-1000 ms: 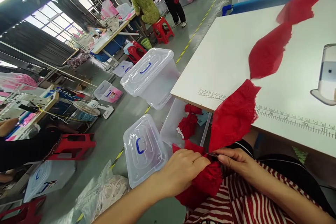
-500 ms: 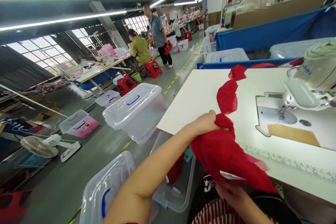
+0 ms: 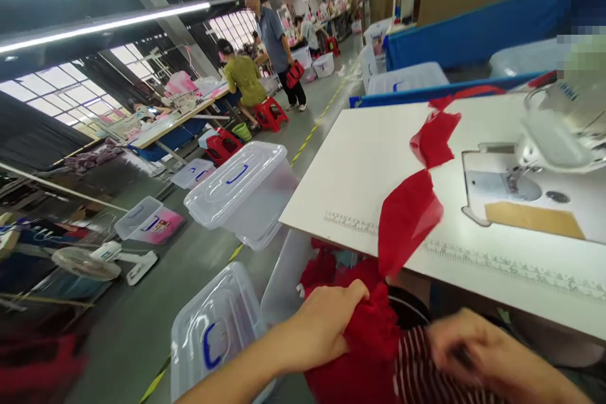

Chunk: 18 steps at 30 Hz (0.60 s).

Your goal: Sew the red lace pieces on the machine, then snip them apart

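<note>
My left hand [image 3: 326, 325] is closed on a bunch of red fabric [image 3: 360, 360] in front of my lap, beside the table's near edge. From that bunch a chain of joined red fabric pieces [image 3: 408, 218] runs up over the edge and across the white tabletop [image 3: 350, 164]. My right hand [image 3: 478, 347], smeared by motion, is curled near my striped clothing, apart from the fabric. A small dark thing shows within its fingers, too blurred to name. The sewing machine [image 3: 558, 139] stands to the right of the chain.
Below the table's left end sits an open clear bin [image 3: 286, 278] with red fabric in it. Lidded clear bins [image 3: 241, 186] stand on the floor to the left. A fan [image 3: 88, 263] lies farther left. Beyond, a person in blue [image 3: 274, 38] stands near a seated person.
My left hand has drawn the red fabric down off the tabletop toward my lap, stretching out the chain. My right hand has moved right, away from the fabric.
</note>
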Available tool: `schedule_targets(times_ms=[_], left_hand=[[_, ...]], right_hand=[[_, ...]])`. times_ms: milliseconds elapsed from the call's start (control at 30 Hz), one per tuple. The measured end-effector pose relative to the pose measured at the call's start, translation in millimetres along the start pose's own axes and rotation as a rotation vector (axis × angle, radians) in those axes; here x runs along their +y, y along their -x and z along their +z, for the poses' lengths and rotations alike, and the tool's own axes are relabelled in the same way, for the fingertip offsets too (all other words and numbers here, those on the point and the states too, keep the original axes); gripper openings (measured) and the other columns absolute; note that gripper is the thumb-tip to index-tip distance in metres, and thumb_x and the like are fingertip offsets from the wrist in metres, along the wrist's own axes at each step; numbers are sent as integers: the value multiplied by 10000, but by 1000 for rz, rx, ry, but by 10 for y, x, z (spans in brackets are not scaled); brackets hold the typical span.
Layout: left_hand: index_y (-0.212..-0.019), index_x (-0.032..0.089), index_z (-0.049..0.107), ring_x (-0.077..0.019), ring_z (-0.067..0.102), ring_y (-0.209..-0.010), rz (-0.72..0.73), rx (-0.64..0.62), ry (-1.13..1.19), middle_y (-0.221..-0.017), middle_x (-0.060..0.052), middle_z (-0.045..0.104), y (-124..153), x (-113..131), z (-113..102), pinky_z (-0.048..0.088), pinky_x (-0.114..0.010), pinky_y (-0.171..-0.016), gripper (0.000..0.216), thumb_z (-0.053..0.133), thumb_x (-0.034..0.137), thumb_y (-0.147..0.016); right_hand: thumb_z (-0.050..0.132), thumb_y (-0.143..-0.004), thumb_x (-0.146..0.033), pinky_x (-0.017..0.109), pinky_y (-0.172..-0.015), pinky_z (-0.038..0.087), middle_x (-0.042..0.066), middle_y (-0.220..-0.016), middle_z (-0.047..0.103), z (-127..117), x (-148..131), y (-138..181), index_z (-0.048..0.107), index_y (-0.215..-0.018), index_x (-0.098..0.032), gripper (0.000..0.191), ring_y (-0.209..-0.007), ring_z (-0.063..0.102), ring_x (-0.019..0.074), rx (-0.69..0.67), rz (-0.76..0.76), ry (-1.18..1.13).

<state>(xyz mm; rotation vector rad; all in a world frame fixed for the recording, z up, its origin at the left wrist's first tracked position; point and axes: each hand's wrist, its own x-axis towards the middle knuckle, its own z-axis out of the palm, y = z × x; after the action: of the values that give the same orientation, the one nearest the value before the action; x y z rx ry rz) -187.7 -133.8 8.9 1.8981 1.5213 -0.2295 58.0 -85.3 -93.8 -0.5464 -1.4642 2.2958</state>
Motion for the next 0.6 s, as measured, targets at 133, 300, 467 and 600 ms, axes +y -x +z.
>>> schedule_targets(times_ms=[133, 300, 467, 600], left_hand=[[-1043, 254, 403, -215, 612, -904, -91, -59, 135, -997, 4, 631, 330, -140, 270, 424, -292, -778, 328, 572, 139, -788], [-1046, 258, 399, -232, 588, -928, -156, -87, 129, -1021, -13, 606, 450, -174, 431, 418, -307, -782, 383, 575, 110, -740], [-1027, 253, 404, -226, 583, -916, -141, -102, 103, -1005, -7, 604, 429, -160, 491, 406, -296, -764, 371, 583, 104, -738], [-991, 248, 440, -207, 592, -843, -68, -104, 185, -938, 10, 627, 482, -40, 200, 408, -281, -726, 313, 616, 134, -758]], right_hand=[[788, -612, -713, 409, -899, 509, 93, -1003, 781, 137, 152, -183, 820, -971, -278, 565, -881, 673, 256, 351, 292, -42], [781, -604, -725, 512, -1022, 454, 79, -981, 793, 251, 307, -305, 820, -973, -274, 584, -988, 682, 317, 253, 371, -15], [753, -638, -738, 495, -994, 484, 110, -1027, 786, 310, 332, -365, 807, -1027, -234, 639, -1025, 680, 325, 229, 327, 13], [708, -675, -761, 491, -961, 506, 105, -937, 789, 265, 397, -372, 815, -953, -218, 618, -1030, 673, 345, 283, 247, 56]])
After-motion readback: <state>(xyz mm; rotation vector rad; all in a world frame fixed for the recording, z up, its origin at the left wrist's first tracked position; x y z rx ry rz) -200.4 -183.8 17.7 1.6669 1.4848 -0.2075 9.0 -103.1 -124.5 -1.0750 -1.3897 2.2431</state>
